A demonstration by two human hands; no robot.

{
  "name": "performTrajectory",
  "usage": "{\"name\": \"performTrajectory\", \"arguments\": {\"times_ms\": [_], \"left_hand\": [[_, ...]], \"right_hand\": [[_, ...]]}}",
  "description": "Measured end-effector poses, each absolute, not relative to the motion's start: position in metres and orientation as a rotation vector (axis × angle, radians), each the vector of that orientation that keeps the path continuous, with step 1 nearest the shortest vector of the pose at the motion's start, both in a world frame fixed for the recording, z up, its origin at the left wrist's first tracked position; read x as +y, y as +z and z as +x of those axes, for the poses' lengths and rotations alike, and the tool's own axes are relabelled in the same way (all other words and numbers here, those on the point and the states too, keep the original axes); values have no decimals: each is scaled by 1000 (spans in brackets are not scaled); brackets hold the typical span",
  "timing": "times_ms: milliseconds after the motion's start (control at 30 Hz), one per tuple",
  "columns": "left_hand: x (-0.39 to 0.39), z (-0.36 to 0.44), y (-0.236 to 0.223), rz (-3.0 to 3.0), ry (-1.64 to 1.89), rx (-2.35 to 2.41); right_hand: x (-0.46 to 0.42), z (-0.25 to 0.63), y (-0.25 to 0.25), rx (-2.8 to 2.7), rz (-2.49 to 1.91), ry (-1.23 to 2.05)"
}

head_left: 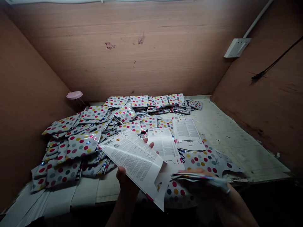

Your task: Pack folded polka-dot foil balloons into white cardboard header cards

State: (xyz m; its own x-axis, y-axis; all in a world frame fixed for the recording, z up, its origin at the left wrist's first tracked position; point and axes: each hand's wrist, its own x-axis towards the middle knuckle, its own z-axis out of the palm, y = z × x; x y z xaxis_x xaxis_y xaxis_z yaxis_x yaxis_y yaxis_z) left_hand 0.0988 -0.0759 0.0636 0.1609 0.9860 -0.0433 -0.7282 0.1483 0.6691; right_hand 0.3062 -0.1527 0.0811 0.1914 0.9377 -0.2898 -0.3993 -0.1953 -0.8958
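My left hand (129, 184) grips a white printed carton (134, 156) with small text and a barcode, tilted, its end flap open toward the lower right. The thumb lies at the near edge, and fingertips show past the far edge. Just right of that flap, my right hand (229, 197) holds a thin folded polka-dot packet (201, 177), blurred by motion; whether it is one or several layers I cannot tell. Beyond the hands, another carton (162, 142) and a further carton (187, 134) lie flat on a large polka-dot sheet (201, 159).
Heaps of polka-dot packets (82, 143) cover the table's left and back. A pink-lidded container (74, 96) stands at the back left. White flat sheets (59, 197) lie at the front left. Wooden walls (165, 63) enclose the table (236, 142); a socket (237, 47) and black cable (276, 61) are at right.
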Motion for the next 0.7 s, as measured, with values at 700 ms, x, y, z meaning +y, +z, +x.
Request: {"name": "performTrajectory", "arguments": {"times_ms": [700], "left_hand": [[-78, 123, 57, 488, 1307, 589]], "right_hand": [[-142, 282, 70, -2230, -990, 682]]}}
